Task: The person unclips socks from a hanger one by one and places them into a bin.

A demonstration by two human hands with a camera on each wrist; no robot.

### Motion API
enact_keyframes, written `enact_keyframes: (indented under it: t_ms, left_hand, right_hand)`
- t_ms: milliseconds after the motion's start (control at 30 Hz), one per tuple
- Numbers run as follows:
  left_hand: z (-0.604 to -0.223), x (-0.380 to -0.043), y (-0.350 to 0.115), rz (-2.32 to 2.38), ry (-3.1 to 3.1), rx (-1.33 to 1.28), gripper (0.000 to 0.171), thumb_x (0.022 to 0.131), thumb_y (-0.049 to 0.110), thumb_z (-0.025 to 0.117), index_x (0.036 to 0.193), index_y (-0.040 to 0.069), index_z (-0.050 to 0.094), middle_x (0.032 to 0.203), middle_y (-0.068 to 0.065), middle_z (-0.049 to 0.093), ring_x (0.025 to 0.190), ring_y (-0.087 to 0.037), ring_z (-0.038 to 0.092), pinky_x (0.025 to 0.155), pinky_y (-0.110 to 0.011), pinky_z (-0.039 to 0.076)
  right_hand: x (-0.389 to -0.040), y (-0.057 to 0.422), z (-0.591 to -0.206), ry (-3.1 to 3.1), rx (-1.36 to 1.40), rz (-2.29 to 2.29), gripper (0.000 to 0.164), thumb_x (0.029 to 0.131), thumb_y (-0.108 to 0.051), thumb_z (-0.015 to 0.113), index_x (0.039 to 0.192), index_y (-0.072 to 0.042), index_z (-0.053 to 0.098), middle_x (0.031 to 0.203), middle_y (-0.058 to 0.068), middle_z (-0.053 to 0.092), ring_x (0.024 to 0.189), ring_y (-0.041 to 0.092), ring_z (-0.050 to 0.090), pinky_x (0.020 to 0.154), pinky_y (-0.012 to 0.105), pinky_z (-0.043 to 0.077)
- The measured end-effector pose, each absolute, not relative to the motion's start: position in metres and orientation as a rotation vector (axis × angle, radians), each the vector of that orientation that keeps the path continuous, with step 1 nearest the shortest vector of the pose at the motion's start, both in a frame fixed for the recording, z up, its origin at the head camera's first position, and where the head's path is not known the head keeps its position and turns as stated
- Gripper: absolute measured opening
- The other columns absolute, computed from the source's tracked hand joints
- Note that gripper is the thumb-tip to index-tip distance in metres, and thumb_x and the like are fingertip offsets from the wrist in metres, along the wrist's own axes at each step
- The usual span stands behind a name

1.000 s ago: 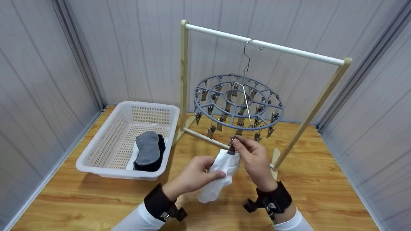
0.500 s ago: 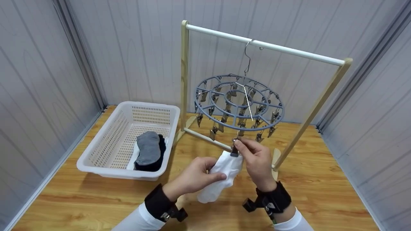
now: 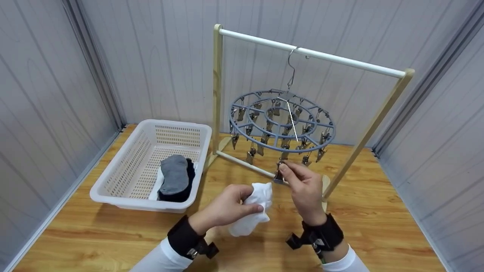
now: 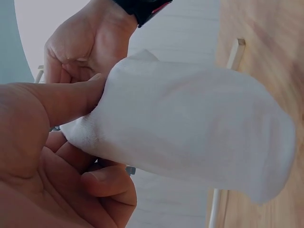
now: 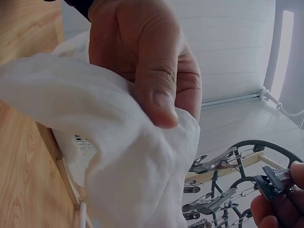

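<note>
A white sock (image 3: 261,193) is pinched between the thumb and fingers of my left hand (image 3: 227,207), low in front of the hanger. Its toe end spreads wide across the left wrist view. My right hand (image 3: 307,190) pinches a metal clip (image 3: 279,177) that hangs from the near rim of the round blue-grey clip hanger (image 3: 281,149). A gap separates that clip from the sock. In the right wrist view, the clip's jaws look slightly apart beside my right fingers (image 5: 298,175).
Left of the hands stands a white perforated basket (image 3: 151,204) with a grey sock (image 3: 174,175) over black and white ones. A rack with wooden posts (image 3: 217,87) and a white rail (image 3: 261,39) bears the hanger. Several other clips dangle around it.
The sock's upper edge was in the clip earlier; now it is out of it. My left hand has drawn the sock slightly left and down, while my right hand keeps hold of the clip.
</note>
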State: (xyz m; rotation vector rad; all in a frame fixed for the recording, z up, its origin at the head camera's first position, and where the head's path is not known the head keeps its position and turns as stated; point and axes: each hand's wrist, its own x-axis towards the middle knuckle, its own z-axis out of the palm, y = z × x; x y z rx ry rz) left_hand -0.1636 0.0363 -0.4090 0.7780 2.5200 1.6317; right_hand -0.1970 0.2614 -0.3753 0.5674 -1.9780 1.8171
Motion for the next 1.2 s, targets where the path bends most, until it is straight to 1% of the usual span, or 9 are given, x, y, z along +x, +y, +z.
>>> enact_keyframes:
  t_ms: [133, 233, 367, 500, 700, 833, 1000, 1100, 1200]
  left_hand:
    - [-0.407, -0.165, 0.032, 1.635, 2.545, 0.795, 0.042, 0.098, 0.019, 0.088, 0.078, 0.014, 0.05, 0.074, 0.01, 0.043, 0.07, -0.006, 0.048, 0.062, -0.026, 0.037]
    - [-0.404, -0.166, 0.029, 1.636, 2.558, 0.796, 0.044, 0.098, 0.02, 0.088, 0.077, 0.014, 0.049, 0.074, 0.01, 0.041, 0.07, -0.006, 0.046, 0.062, -0.026, 0.035]
    - [-0.401, -0.167, 0.025, 1.631, 2.566, 0.789, 0.046, 0.098, 0.019, 0.088, 0.077, 0.014, 0.047, 0.073, 0.01, 0.037, 0.07, -0.007, 0.045, 0.061, -0.026, 0.034]
    - [-0.399, -0.168, 0.02, 1.627, 2.566, 0.784, 0.044, 0.098, 0.019, 0.088, 0.078, 0.013, 0.049, 0.073, 0.009, 0.039, 0.069, -0.008, 0.047, 0.06, -0.026, 0.037]
    - [-0.394, -0.168, 0.012, 1.645, 2.566, 0.76, 0.043, 0.099, 0.019, 0.087, 0.079, 0.012, 0.05, 0.073, 0.008, 0.039, 0.07, -0.01, 0.049, 0.06, -0.027, 0.038]
    - [-0.391, -0.168, 0.007, 1.663, 2.572, 0.753, 0.045, 0.099, 0.018, 0.087, 0.079, 0.01, 0.048, 0.073, 0.008, 0.038, 0.07, -0.011, 0.048, 0.06, -0.027, 0.036]
    - [-0.384, -0.167, -0.001, 1.682, 2.587, 0.731, 0.043, 0.099, 0.02, 0.087, 0.079, 0.012, 0.049, 0.074, 0.007, 0.044, 0.068, -0.01, 0.05, 0.057, -0.026, 0.038]
    - [-0.38, -0.166, -0.007, 1.701, 2.583, 0.696, 0.04, 0.1, 0.02, 0.086, 0.08, 0.013, 0.052, 0.077, 0.005, 0.052, 0.069, -0.01, 0.054, 0.058, -0.026, 0.044]
    - [-0.376, -0.167, -0.014, 1.727, 2.586, 0.65, 0.036, 0.101, 0.021, 0.085, 0.082, 0.012, 0.055, 0.081, 0.002, 0.06, 0.071, -0.012, 0.059, 0.06, -0.027, 0.051]
  right_hand:
    - [-0.197, 0.261, -0.375, -1.976, 0.58, 1.802, 0.017, 0.103, 0.007, 0.072, 0.117, 0.015, 0.078, 0.107, 0.03, 0.078, 0.09, 0.014, 0.078, 0.082, 0.029, 0.065]
    - [-0.197, 0.26, -0.376, -1.993, 0.588, 1.766, 0.017, 0.104, 0.007, 0.071, 0.118, 0.014, 0.078, 0.102, 0.026, 0.078, 0.083, 0.012, 0.074, 0.075, 0.024, 0.063]
    - [-0.197, 0.259, -0.376, -2.041, 0.561, 1.73, 0.017, 0.106, 0.004, 0.071, 0.12, 0.011, 0.078, 0.099, 0.019, 0.077, 0.076, 0.01, 0.067, 0.066, 0.022, 0.055]
    - [-0.196, 0.258, -0.376, -2.097, 0.55, 1.671, 0.019, 0.106, -0.001, 0.074, 0.122, 0.008, 0.078, 0.105, 0.016, 0.078, 0.081, 0.014, 0.069, 0.069, 0.021, 0.054]
    - [-0.194, 0.259, -0.376, -2.114, 0.649, 1.318, 0.023, 0.104, -0.004, 0.078, 0.126, 0.004, 0.078, 0.112, 0.01, 0.078, 0.092, 0.017, 0.067, 0.076, 0.024, 0.054]
    - [-0.194, 0.261, -0.373, -2.05, 0.717, 1.076, 0.024, 0.101, -0.006, 0.082, 0.123, 0.002, 0.079, 0.108, 0.009, 0.076, 0.088, 0.017, 0.065, 0.073, 0.023, 0.05]
    - [-0.19, 0.263, -0.367, -1.973, 0.731, 0.909, 0.024, 0.1, -0.008, 0.083, 0.122, 0.001, 0.08, 0.108, 0.011, 0.076, 0.091, 0.024, 0.069, 0.076, 0.023, 0.049]
    - [-0.187, 0.266, -0.362, -1.923, 0.752, 0.858, 0.026, 0.1, -0.011, 0.081, 0.123, 0.002, 0.08, 0.11, 0.013, 0.078, 0.096, 0.028, 0.071, 0.079, 0.028, 0.052]
    - [-0.186, 0.269, -0.357, -1.839, 0.779, 0.829, 0.027, 0.1, -0.011, 0.078, 0.123, 0.003, 0.08, 0.11, 0.015, 0.078, 0.096, 0.03, 0.07, 0.082, 0.033, 0.053]
